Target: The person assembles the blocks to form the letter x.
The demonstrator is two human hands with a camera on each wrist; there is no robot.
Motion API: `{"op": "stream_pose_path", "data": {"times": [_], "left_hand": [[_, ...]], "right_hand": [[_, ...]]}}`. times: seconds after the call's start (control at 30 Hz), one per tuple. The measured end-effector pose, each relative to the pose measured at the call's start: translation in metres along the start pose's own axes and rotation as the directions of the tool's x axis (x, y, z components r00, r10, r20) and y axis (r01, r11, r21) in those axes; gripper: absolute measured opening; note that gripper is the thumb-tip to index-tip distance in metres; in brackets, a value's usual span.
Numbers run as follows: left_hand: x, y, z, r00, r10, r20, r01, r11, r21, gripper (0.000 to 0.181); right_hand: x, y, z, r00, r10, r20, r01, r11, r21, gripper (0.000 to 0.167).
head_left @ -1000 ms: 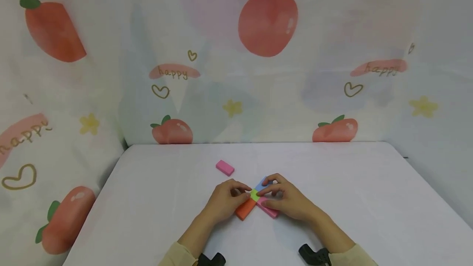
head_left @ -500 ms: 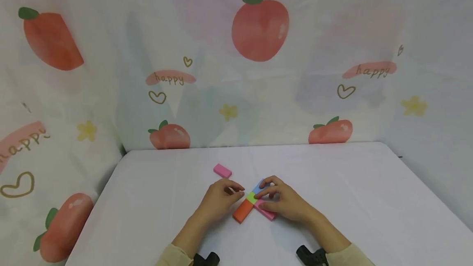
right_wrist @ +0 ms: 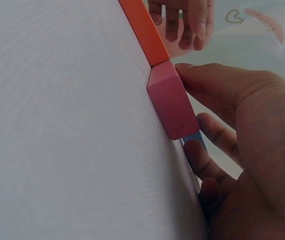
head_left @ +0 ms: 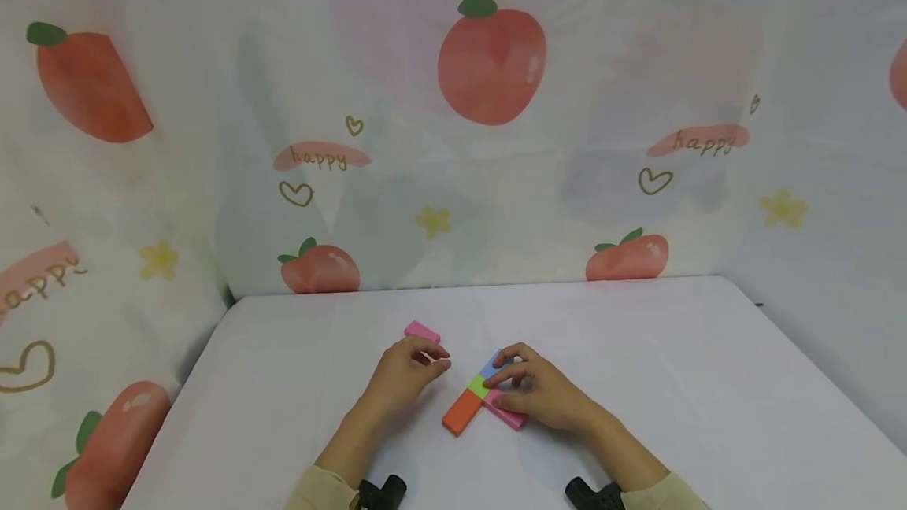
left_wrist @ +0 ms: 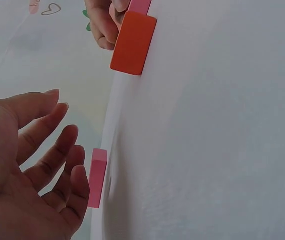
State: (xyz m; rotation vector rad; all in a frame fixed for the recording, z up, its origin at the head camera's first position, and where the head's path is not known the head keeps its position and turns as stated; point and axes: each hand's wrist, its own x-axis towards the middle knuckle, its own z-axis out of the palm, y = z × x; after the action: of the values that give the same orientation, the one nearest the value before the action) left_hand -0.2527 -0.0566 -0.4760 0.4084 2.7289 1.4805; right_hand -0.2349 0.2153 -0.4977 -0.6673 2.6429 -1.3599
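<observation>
My left hand (head_left: 400, 372) is over the table with bent, parted fingers and holds nothing. Just beyond it lies a loose pink block (head_left: 422, 330), partly hidden by that hand in the head view. An orange block (head_left: 462, 413), a small green block (head_left: 478, 386) and a blue block (head_left: 490, 364) form a slanting row. Another pink block (head_left: 505, 414) branches off beside the green one. My right hand (head_left: 546, 388) rests over this group, its thumb touching the pink block (right_wrist: 173, 102) and a fingertip at the green one. Its other fingers reach the blue block, partly covering it.
The blocks lie on a white-covered table (head_left: 708, 384). Behind it and along the sides hangs a pale curtain (head_left: 496, 203) printed with fruit, hearts and stars. Black wrist cameras sit at the left sleeve (head_left: 322, 488) and the right sleeve (head_left: 666, 492).
My left hand has let go at the green and orange blocks and drawn away to the left, near the loose pink block. The right hand stays at the group. The head view has tilted slightly.
</observation>
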Motion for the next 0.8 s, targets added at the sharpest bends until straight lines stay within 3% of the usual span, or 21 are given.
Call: {"op": "stream_pose_path", "data": {"times": [0.13, 0.8], "left_hand": [[0.005, -0.003, -0.004, 1.000, 0.014, -0.024, -0.015, 1.000, -0.010, 0.009], [0.026, -0.012, -0.015, 0.995, -0.028, -0.096, 0.030, 0.999, 0.017, 0.009]], "right_hand": [[0.000, 0.000, 0.000, 1.000, 0.008, 0.001, -0.008, 1.000, 0.005, 0.020], [-0.001, -0.002, -0.001, 1.000, 0.007, 0.013, -0.008, 1.000, 0.027, 0.018]]}}
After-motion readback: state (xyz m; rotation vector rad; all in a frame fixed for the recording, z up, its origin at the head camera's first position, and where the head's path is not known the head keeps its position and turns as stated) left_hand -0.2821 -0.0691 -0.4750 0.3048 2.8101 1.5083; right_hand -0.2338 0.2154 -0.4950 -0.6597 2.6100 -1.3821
